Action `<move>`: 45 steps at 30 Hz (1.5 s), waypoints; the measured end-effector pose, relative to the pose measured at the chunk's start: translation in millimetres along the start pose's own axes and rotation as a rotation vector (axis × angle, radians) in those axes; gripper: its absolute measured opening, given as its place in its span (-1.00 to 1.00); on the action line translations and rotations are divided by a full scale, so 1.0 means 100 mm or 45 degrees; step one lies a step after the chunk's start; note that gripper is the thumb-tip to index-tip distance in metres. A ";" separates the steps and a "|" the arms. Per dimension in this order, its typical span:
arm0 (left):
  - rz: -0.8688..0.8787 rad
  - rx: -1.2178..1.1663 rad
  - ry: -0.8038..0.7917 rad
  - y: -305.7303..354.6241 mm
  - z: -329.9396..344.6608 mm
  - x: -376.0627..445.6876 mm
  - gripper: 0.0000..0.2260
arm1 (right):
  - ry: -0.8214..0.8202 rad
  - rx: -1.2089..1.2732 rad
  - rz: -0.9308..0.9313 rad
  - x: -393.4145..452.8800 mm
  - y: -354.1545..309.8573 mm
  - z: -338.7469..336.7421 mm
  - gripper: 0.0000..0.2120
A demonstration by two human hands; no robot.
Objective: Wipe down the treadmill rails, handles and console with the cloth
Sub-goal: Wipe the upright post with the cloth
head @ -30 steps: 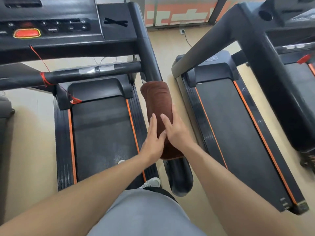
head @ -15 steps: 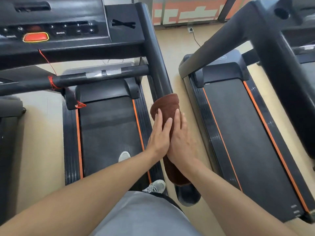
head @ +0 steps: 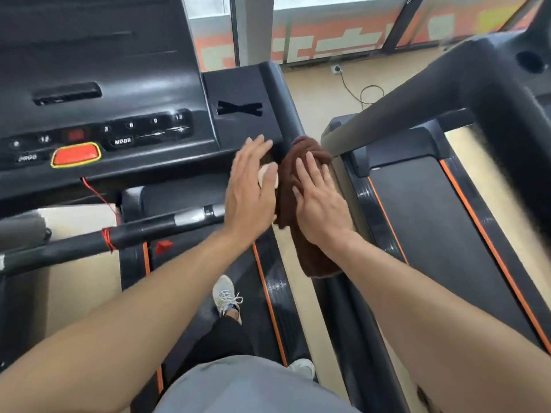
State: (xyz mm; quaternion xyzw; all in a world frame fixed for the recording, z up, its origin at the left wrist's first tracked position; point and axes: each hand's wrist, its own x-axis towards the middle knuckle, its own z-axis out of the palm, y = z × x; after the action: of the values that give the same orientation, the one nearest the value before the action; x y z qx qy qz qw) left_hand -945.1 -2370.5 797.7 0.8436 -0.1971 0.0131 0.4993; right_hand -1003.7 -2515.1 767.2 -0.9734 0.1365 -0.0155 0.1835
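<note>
A brown cloth (head: 313, 257) is draped over the right side rail (head: 286, 108) of the black treadmill, just below the console. My right hand (head: 319, 201) lies flat on the cloth with straight fingers, pressing it onto the rail. My left hand (head: 253, 186) is spread flat beside it, at the left edge of the cloth and over the console's lower right corner. The console (head: 98, 114) with its orange-red button (head: 76, 154) fills the upper left. The front handle bar (head: 125, 234) crosses below it.
A second treadmill (head: 432, 219) stands close on the right, its grey rail (head: 396, 114) slanting up beside the cloth. A red safety cord (head: 103, 201) hangs from the console to the handle bar. My feet in light trainers stand on the belt (head: 193, 278).
Both hands have slid the cloth up the right rail, from its lower part to just under the console. My left hand has come off the cloth's top and spread out to its left.
</note>
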 end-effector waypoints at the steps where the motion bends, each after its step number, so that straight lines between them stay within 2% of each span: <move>1: 0.017 0.053 -0.004 -0.07 -0.08 0.23 -0.64 | -0.013 -0.033 -0.020 0.18 -0.03 0.01 -0.47; 7: -0.060 0.238 -0.263 -0.39 -0.42 1.42 -0.58 | -0.082 -0.144 -0.218 0.87 -0.11 -0.04 -0.48; 12: -0.153 0.194 -0.340 -0.41 -0.44 2.10 -0.60 | -0.121 -0.048 -0.196 1.25 -0.16 -0.10 -0.50; 15: -0.156 0.144 -0.331 -0.41 -0.47 2.35 -0.63 | -0.189 -0.036 -0.120 1.58 -0.27 -0.13 -0.49; 20: 0.120 0.006 -0.303 -0.43 -0.71 2.55 -0.67 | -0.212 -0.221 -0.144 2.24 -0.50 -0.10 -0.44; 27: 0.071 0.039 -0.241 -0.49 -0.83 2.75 -0.66 | -0.173 -0.231 -0.052 2.91 -1.09 0.18 -0.42; 32: 0.047 0.002 -0.188 -0.43 -0.77 2.76 -0.65 | -0.129 -0.142 -0.201 2.50 -1.15 0.26 -0.42; 37: 0.036 0.046 -0.291 -0.34 -0.45 2.82 -0.64 | -0.148 -0.173 -0.264 1.68 -0.92 0.15 -0.45; 39: -0.003 0.129 -0.381 -0.36 -0.26 2.82 -0.63 | -0.131 -0.267 -0.142 1.36 -0.75 0.10 -0.43; 42: -0.117 0.246 -0.528 -0.47 -0.01 2.80 -0.59 | -0.144 -0.353 0.182 0.93 -0.50 0.06 -0.33; 45: -0.091 0.559 -0.557 -0.59 0.09 2.83 -0.54 | -0.165 -0.287 0.400 0.80 -0.44 0.02 -0.20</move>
State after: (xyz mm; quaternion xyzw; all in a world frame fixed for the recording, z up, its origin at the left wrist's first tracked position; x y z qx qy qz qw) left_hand -665.1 -2443.9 805.4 0.9204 -0.2626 -0.1442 0.2512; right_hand -914.9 -2496.9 779.7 -0.9534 0.2756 0.0913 0.0819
